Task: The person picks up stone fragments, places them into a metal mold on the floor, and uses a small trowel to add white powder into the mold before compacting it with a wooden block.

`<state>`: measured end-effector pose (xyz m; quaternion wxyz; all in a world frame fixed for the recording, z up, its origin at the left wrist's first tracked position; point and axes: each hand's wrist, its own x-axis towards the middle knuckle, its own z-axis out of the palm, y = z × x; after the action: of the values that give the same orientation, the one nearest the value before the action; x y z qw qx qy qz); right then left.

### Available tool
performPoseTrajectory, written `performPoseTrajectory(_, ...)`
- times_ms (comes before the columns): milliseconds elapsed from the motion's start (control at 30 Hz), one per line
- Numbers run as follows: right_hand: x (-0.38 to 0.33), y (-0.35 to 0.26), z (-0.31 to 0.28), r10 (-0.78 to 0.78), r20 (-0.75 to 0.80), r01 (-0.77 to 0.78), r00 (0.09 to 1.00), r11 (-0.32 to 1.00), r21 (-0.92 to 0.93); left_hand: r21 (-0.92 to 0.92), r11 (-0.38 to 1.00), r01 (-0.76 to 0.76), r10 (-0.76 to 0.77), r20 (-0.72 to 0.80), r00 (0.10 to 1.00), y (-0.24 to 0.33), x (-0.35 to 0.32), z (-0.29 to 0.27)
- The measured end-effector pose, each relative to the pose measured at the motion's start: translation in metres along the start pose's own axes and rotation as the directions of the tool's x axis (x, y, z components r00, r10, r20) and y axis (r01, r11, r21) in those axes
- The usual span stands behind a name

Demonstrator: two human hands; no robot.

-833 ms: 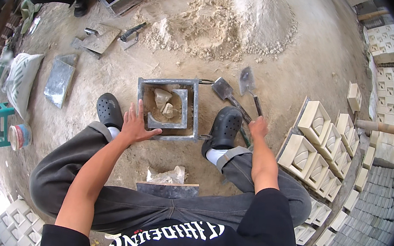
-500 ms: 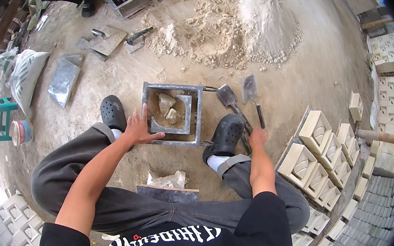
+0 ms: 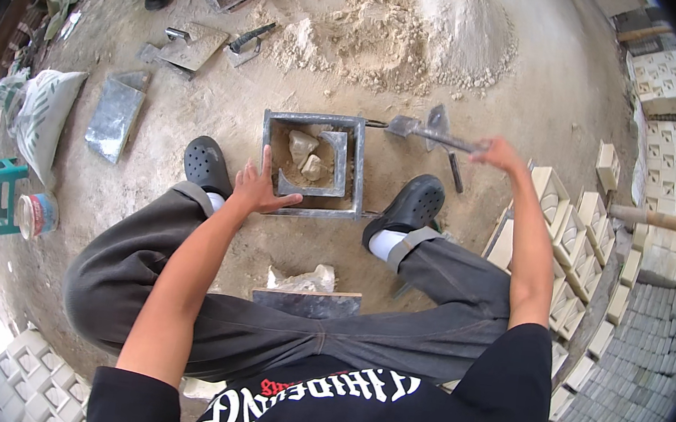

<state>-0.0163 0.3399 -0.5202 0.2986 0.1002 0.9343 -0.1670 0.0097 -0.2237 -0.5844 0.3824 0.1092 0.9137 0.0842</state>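
The square metal mould (image 3: 312, 164) sits on the sandy ground between the person's black clogs, lumps of mix inside. The left hand (image 3: 260, 189) presses flat, fingers spread, on its near-left rim. The right hand (image 3: 496, 153) is closed around a trowel (image 3: 414, 125), lifted just beside the mould's right corner.

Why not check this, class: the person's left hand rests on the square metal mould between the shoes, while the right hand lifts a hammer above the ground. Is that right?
One detail is wrong. In the head view the right hand lifts a trowel with a flat metal blade, not a hammer. The rest stands: the left hand rests on the square metal mould between the shoes.
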Motion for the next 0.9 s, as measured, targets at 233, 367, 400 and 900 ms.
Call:
performPoseTrajectory(233,0.022,-0.078,-0.006,0.345,-0.629,-0.04,0.697,0.894,0.446,-0.02,1.0,0.009,-0.009,0.016,1.0,0.002,0.005,-0.001)
performPoseTrajectory(367,0.048,-0.113,0.034,0.578,-0.7,0.352,0.419,0.607,0.712,-0.031,0.999,-0.008,0.008,-0.008,1.0,0.0,0.001,0.005)
performPoseTrajectory(400,0.058,-0.111,0.043,0.683,-0.607,0.56,0.407,0.339,0.756,-0.025,0.999,-0.021,0.019,-0.067,0.998,0.005,0.003,0.01)
performPoseTrajectory(900,-0.1,-0.245,-0.01,0.498,-0.639,0.781,0.586,-0.138,0.609,-0.349,0.926,-0.143,-0.123,-0.637,0.761,0.028,-0.009,0.043)
